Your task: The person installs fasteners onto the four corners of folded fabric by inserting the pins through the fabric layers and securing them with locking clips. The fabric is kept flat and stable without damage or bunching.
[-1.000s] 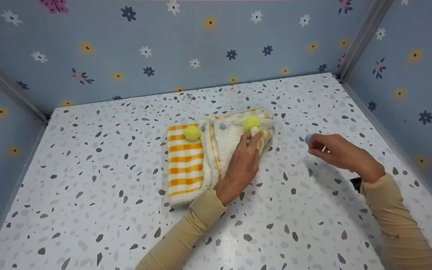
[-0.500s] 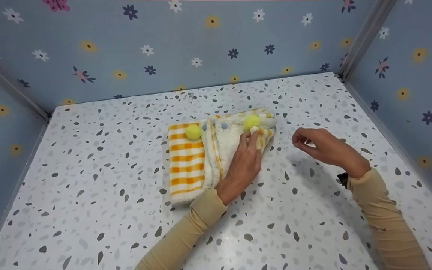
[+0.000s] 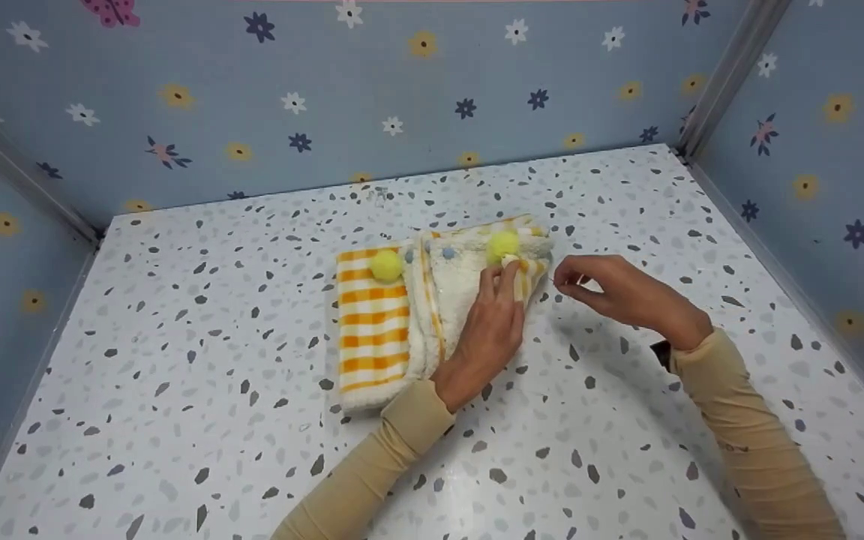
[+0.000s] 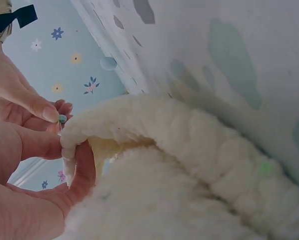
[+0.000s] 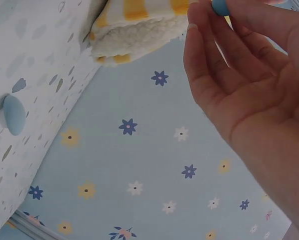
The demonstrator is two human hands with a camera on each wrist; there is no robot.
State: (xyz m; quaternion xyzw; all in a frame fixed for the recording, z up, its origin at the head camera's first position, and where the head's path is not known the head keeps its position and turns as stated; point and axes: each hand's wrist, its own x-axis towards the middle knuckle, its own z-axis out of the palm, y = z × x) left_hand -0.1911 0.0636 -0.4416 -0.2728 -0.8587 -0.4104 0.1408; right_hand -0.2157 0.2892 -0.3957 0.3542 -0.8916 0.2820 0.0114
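Observation:
A folded yellow-and-white checked cloth (image 3: 372, 330) with white fleece lining and yellow pompoms (image 3: 385, 265) lies mid-table. My left hand (image 3: 483, 322) pinches its upturned fleece edge near the right-hand pompom; in the left wrist view, thumb and fingers lie on either side of the fleece fold (image 4: 124, 117). Just right of the cloth, my right hand (image 3: 619, 292) pinches a small blue-headed pin (image 4: 63, 119) between thumb and fingertips. Its thin shaft shows below the head, right at the fleece edge. The right wrist view shows the blue head, with the shaft hidden.
A blue round piece (image 5: 13, 115) rests on the speckled tabletop (image 3: 199, 360), hidden behind the right hand in the head view. Blue round buttons or caps (image 3: 448, 253) show on the cloth near its top. Blue flowered panels (image 3: 357, 82) enclose the back and sides.
My right hand has moved left from beside the blue round piece to the cloth's right edge, carrying the pin. The left hand keeps its pinch on the cloth.

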